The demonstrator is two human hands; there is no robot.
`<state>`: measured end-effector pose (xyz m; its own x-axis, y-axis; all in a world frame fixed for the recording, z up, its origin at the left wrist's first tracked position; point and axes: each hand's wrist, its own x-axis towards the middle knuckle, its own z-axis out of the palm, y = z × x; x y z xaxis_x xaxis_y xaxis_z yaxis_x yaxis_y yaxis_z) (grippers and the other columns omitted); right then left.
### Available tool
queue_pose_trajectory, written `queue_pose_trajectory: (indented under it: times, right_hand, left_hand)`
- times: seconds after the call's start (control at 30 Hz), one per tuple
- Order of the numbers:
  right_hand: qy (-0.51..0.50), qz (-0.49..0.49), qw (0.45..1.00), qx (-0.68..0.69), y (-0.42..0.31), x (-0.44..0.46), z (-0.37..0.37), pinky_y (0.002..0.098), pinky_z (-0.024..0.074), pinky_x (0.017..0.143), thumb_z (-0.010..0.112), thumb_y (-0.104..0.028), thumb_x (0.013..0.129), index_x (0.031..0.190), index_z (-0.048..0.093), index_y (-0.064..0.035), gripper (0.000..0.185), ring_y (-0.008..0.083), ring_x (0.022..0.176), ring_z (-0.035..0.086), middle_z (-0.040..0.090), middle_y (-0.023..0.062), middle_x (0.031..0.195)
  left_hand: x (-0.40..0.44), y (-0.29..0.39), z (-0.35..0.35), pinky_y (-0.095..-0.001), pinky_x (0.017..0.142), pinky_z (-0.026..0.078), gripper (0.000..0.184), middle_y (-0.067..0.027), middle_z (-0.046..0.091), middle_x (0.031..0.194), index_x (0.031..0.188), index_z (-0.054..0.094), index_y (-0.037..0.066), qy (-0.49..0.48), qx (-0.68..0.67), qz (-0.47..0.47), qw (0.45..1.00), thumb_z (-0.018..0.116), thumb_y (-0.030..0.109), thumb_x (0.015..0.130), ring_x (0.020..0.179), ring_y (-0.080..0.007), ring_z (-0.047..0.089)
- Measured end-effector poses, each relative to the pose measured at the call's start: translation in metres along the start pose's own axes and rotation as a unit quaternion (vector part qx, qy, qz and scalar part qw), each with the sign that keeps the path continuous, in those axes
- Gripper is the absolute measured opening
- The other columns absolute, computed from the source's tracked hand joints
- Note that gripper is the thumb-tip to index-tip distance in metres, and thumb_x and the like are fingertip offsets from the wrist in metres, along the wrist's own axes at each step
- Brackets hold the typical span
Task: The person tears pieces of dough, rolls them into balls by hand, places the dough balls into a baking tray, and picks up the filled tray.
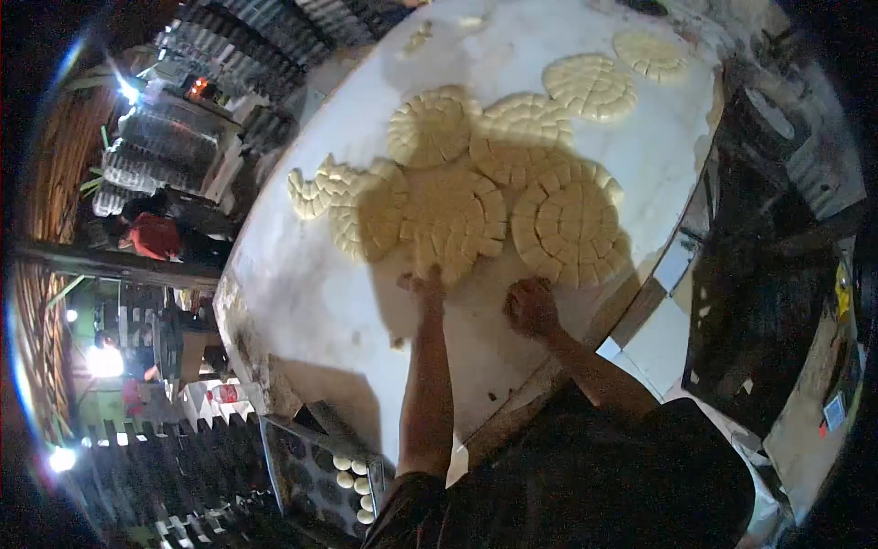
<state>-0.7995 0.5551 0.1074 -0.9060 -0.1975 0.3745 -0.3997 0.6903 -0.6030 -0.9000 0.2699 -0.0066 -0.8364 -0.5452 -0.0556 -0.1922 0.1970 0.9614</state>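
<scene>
My left hand (423, 284) reaches to the near edge of a cut round of dough (453, 220). Its thumb stands out to the left, and its fingertips touch or nearly touch the lowest dough pieces. My right hand (532, 307) is curled closed just below another cut round (567, 224); what it holds, if anything, is hidden. Both rounds are scored into rings of small blocks. A further cut round (366, 210) lies to the left with a loose strip of pieces (311, 194) trailing off it. Shadow covers much of the dough.
More cut rounds (430, 128) (590, 87) lie farther back on the pale table (302, 265). A dark tray (306, 476) with several white dough balls (345, 479) stands at the lower left. Beyond the table's left side is a person in red (154, 235).
</scene>
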Motion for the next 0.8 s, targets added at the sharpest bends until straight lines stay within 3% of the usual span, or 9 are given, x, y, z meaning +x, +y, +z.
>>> queue_pose_trajectory:
  times: [0.07,0.2,0.33,0.4,0.47,0.53,0.63,0.67,0.8]
  right_hand:
    - [0.006,-0.001,1.0,-0.018,-0.005,0.011,-0.002,0.0471,0.0421,0.082,0.068,-0.015,0.074,0.08,0.059,-0.0074,0.014,0.0322,0.082,0.059,0.059,0.0112,0.078]
    - [0.004,0.037,0.996,0.082,-0.006,0.002,-0.001,0.0473,0.0452,0.072,0.065,-0.026,0.08,0.08,0.061,-0.0064,0.02,0.0295,0.075,0.06,0.06,0.0118,0.078]
    - [-0.167,0.0,0.985,0.037,-0.007,-0.031,0.034,0.0475,0.0471,0.074,0.061,-0.031,0.085,0.097,0.058,-0.0054,0.029,0.0311,0.085,0.059,0.059,0.015,0.091]
    - [-0.173,-0.114,0.977,0.055,-0.041,-0.067,0.069,0.0474,0.0471,0.078,0.06,-0.032,0.087,0.105,0.053,-0.0051,0.034,0.0327,0.091,0.058,0.057,0.0166,0.099]
    - [-0.153,-0.142,0.973,0.095,-0.086,-0.115,0.108,0.0473,0.0471,0.082,0.06,-0.033,0.089,0.114,0.049,-0.0047,0.039,0.0343,0.098,0.056,0.055,0.0183,0.106]
    - [-0.097,-0.097,0.981,0.139,-0.122,-0.151,0.125,0.0471,0.0472,0.086,0.059,-0.034,0.091,0.123,0.044,-0.0043,0.046,0.0359,0.105,0.055,0.054,0.02,0.114]
    - [-0.094,0.107,0.951,0.276,-0.151,-0.146,0.091,0.0414,0.0509,0.072,0.057,-0.03,0.094,0.119,0.042,-0.0048,0.038,0.0286,0.089,0.06,0.055,0.0164,0.105]
    - [-0.146,0.223,0.906,0.329,-0.151,-0.138,0.082,0.0398,0.0518,0.067,0.057,-0.028,0.095,0.117,0.042,-0.0053,0.035,0.0274,0.084,0.061,0.056,0.0161,0.103]
    - [0.003,0.254,0.857,0.449,-0.123,-0.092,0.036,0.0347,0.0479,0.054,0.055,-0.033,0.095,0.111,0.044,-0.0067,0.032,0.0214,0.068,0.057,0.057,0.0124,0.091]
  left_hand:
    - [-0.066,0.036,-0.005,-0.0451,0.093,0.037,0.06,-0.0175,0.043,0.111,0.125,0.042,0.003,0.1,0.153,0.215,0.959,0.074,0.032,0.083,0.106,-0.0315,0.041]
    - [-0.147,0.004,-0.055,-0.0502,0.092,0.037,0.034,-0.0212,0.045,0.114,0.111,0.052,0.001,0.078,0.085,0.311,0.943,0.067,0.022,0.09,0.105,-0.0328,0.044]
    - [-0.244,0.051,-0.128,-0.0457,0.087,0.044,0.024,-0.0113,0.057,0.106,0.11,0.057,0.005,0.012,-0.049,0.153,0.987,0.06,0.025,0.096,0.095,-0.0214,0.054]
    - [-0.262,0.03,-0.152,-0.0398,0.082,0.047,0.025,-0.0078,0.058,0.103,0.113,0.055,0.006,-0.101,-0.333,-0.078,0.934,0.059,0.026,0.098,0.091,-0.0172,0.056]
    - [-0.263,-0.01,-0.16,-0.0362,0.079,0.049,0.025,-0.0072,0.057,0.103,0.113,0.054,0.006,-0.124,-0.438,-0.104,0.885,0.059,0.025,0.098,0.091,-0.016,0.055]
    - [-0.288,0.039,-0.183,-0.0359,0.079,0.049,0.025,-0.0077,0.056,0.104,0.114,0.052,0.006,-0.123,-0.46,-0.154,0.866,0.06,0.023,0.097,0.092,-0.017,0.055]
    - [-0.298,0.011,-0.217,-0.0406,0.082,0.05,0.03,-0.0118,0.055,0.108,0.117,0.05,0.006,-0.102,-0.124,0.075,0.984,0.063,0.019,0.093,0.095,-0.0246,0.057]
    - [-0.301,-0.01,-0.223,-0.0427,0.084,0.05,0.033,-0.0136,0.055,0.11,0.119,0.049,0.006,-0.089,0.055,0.196,0.975,0.064,0.017,0.092,0.097,-0.0278,0.058]
    - [-0.339,0.05,-0.255,-0.0476,0.084,0.05,0.043,-0.019,0.057,0.107,0.12,0.049,0.004,0.079,0.203,0.364,0.906,0.068,0.021,0.085,0.101,-0.0372,0.056]
